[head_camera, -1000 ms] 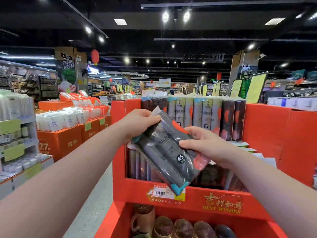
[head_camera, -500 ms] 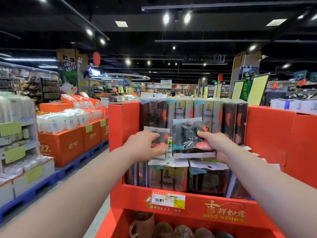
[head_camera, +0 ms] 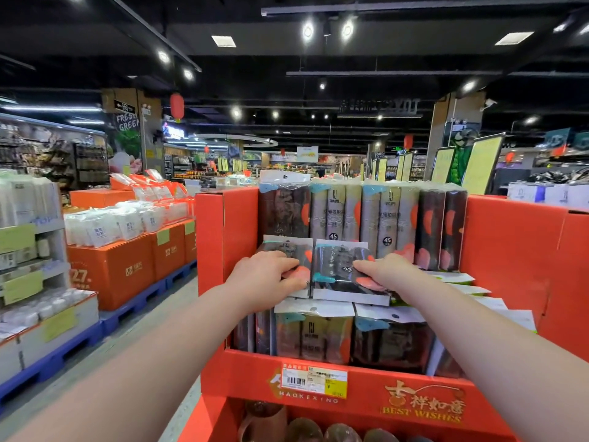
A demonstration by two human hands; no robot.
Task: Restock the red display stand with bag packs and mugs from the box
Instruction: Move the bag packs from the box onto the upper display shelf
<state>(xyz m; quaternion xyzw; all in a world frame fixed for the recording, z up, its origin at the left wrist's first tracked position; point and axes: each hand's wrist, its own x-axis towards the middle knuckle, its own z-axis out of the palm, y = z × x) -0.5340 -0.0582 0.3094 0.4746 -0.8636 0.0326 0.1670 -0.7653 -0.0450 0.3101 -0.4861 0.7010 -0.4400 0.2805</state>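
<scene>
Now that you've carried both dark bag packs up from chest height, your left hand (head_camera: 267, 277) grips one (head_camera: 294, 250), your right hand (head_camera: 385, 271) the other (head_camera: 338, 266), resting atop the red display stand's (head_camera: 510, 250) front row.
</scene>
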